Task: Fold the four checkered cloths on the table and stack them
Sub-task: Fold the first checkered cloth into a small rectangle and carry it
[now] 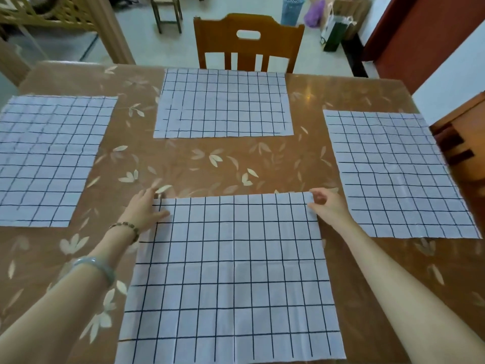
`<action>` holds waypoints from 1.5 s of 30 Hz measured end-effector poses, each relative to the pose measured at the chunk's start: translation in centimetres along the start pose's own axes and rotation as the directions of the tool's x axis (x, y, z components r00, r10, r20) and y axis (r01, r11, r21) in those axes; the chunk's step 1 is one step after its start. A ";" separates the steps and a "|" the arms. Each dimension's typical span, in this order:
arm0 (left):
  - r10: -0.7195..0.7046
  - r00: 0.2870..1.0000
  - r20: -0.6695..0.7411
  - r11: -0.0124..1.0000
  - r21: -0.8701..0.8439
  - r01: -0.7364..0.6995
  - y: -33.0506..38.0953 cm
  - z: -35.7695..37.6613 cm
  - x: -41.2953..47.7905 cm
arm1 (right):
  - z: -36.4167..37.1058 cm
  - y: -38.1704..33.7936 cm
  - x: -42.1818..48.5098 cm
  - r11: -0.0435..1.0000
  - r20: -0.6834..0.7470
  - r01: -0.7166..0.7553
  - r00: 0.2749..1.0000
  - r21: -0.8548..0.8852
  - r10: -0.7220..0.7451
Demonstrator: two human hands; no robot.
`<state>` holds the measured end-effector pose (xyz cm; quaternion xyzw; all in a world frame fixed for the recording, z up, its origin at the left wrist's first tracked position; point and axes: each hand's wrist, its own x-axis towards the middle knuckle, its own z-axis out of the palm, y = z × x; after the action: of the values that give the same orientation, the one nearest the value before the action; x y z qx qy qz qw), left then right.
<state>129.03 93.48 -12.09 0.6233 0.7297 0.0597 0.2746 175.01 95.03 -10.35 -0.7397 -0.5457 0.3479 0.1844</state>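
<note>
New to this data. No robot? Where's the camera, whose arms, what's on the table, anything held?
There is no machine here. A person works with bare hands, and the single picture comes from a wide-angle camera on their head, looking forward and down. The arms reaching in from the bottom are their own.

On the brown leaf-patterned table lie four checkered cloths, all flat and unfolded: the near cloth in front of the person, the left cloth, the far cloth by a wooden chair, and the right cloth.

The right hand pinches the near cloth's far right corner. The left hand is at its far left corner, thumb on the fabric. Whether it grips is unclear.
</note>
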 end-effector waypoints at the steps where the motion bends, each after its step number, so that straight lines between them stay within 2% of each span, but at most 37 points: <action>1: 0.002 1.000 0.003 1.000 0.005 -0.002 -0.1 0.1 0.4 | 0.1 0.0 0.7 0.999 0.001 0.010 1.000 -0.046 -0.010; 7: -0.061 0.997 0.037 0.997 0.038 0.060 -0.3 -0.3 1.9 | 0.9 0.7 3.8 0.943 0.108 0.141 0.988 -0.302 -0.113; 10: -0.095 0.993 0.066 0.995 0.018 0.094 -0.1 -0.8 2.2 | 0.9 0.8 4.5 0.924 0.160 0.155 0.982 -0.349 -0.104; 14: -0.014 0.998 0.065 0.994 0.110 0.007 -0.8 -1.2 2.6 | 0.7 0.5 5.2 0.937 0.227 0.126 0.972 -0.327 -0.052; 19: 0.005 0.999 0.033 0.993 0.117 -0.009 -1.0 -1.6 2.5 | 0.2 0.3 5.3 0.944 0.240 0.088 0.971 -0.318 -0.009; 21: 0.006 1.000 0.006 0.996 0.088 -0.007 -0.6 -1.8 2.5 | -0.3 0.0 5.0 0.962 0.198 0.052 0.980 -0.269 0.003; 28: 0.038 0.997 -0.068 0.998 0.061 -0.034 0.8 -3.7 2.1 | -3.1 -2.3 3.8 0.987 0.015 0.083 0.997 -0.135 -0.082; 32: 0.168 0.965 -0.201 0.983 0.107 -0.148 1.7 -5.3 1.4 | -4.6 -3.1 3.1 0.990 -0.080 0.099 0.991 -0.100 -0.107; 36: 0.316 0.904 -0.288 0.948 0.138 -0.287 1.7 -6.9 0.7 | -6.1 -3.5 1.4 0.991 -0.138 0.120 0.982 -0.064 -0.128; 39: 0.387 0.868 -0.312 0.922 0.163 -0.353 1.5 -8.0 -0.3 | -7.3 -3.3 -0.4 0.986 -0.133 0.162 0.977 -0.025 -0.164; 41: 0.393 0.873 -0.290 0.918 0.185 -0.352 1.3 -8.2 -1.7 | -7.8 -2.8 -1.7 0.984 -0.111 0.176 0.979 0.008 -0.174; 45: 0.387 0.905 -0.174 0.916 0.182 -0.357 0.2 -7.4 -5.9 | -7.9 -0.4 -4.7 0.991 0.048 0.133 0.990 -0.033 -0.132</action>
<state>126.14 89.90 -3.85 0.7599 0.6241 0.1222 0.1346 179.65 91.56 -3.16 -0.6970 -0.6038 0.3416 0.1812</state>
